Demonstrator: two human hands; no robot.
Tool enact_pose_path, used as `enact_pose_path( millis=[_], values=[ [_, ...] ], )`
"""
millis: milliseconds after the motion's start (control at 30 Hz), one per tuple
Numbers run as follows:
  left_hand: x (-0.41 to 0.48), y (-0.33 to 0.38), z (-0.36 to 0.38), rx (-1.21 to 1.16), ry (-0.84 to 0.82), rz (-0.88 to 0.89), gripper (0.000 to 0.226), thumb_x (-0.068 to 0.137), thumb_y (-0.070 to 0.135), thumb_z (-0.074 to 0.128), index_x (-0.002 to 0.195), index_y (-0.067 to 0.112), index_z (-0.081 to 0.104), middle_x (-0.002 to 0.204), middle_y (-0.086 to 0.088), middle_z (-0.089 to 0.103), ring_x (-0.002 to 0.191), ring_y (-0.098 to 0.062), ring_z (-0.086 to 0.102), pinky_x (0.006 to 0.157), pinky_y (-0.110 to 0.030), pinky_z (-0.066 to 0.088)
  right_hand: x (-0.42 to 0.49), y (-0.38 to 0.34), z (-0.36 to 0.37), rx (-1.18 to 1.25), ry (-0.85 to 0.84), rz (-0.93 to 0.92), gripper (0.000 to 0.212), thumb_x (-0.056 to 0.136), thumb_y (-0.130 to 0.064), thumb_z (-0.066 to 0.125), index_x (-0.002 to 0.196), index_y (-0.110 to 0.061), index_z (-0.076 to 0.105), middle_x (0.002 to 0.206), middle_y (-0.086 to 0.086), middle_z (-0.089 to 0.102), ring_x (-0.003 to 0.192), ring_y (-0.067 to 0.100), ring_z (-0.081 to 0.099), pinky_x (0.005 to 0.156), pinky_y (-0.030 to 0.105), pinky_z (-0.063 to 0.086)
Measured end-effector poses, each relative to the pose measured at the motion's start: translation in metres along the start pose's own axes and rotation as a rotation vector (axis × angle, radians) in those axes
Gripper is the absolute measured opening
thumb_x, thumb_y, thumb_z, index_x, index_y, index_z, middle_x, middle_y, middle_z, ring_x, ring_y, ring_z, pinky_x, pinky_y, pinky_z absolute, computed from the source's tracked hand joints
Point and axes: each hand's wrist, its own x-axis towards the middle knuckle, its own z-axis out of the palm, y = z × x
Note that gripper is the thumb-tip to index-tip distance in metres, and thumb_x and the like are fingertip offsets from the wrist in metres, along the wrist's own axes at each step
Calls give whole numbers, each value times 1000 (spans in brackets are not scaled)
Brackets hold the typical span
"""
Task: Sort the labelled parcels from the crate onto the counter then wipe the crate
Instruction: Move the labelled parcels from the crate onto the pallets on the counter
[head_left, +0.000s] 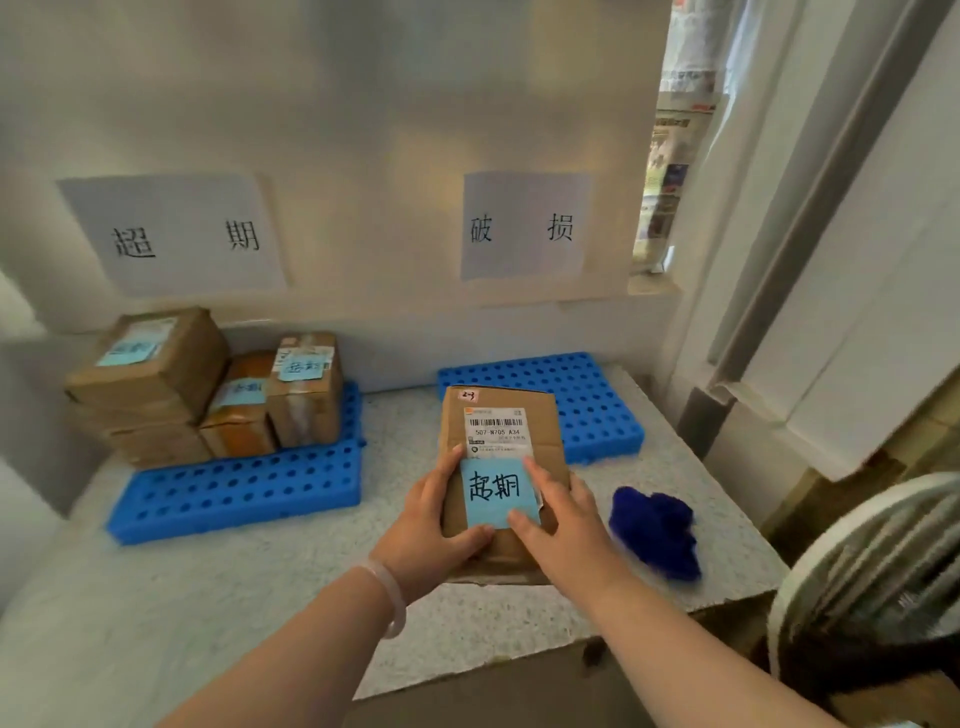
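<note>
Matt cardboard parcel (501, 441), speckled stone counter (208, 582), perforated plastic pallet (234, 493), fuzzy cloth (657, 530).

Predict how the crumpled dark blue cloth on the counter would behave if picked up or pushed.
The cloth lies bunched in soft folds, so it would probably droop limply when lifted. It looks fluffy, so likely light. Pushed across the counter, it would probably bunch up rather than roll.
</note>
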Motion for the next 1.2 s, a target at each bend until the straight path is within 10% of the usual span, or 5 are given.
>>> enact_pose_path(
  millis=[600,900,1200],
  values=[
    [12,-98,-137,-69,252,-209,89,86,35,72,149,51,10,138,10,29,118,-4,34,95,-21,33,113,-84,149,-116,-314,-147,68,89,-57,55,147,-56,19,154,-10,16,136,15,31,110,43,41],
    [6,-151,-156,-217,409,-465,91,61,64,71,133,73,17,140,9,38,124,-13,46,104,-43,46,163,-102,215,-207,-604,-202,68,91,-53,56,149,-52,20,152,-7,19,136,15,30,113,37,35],
    [-1,-180,-164,-266,644,-632,88,71,48,76,136,69,20,137,9,40,124,-16,44,103,-47,46,198,-120,277,-241,-840,-205,67,89,-52,59,146,-57,25,162,-7,6,146,19,19,117,44,30]
  ],
)
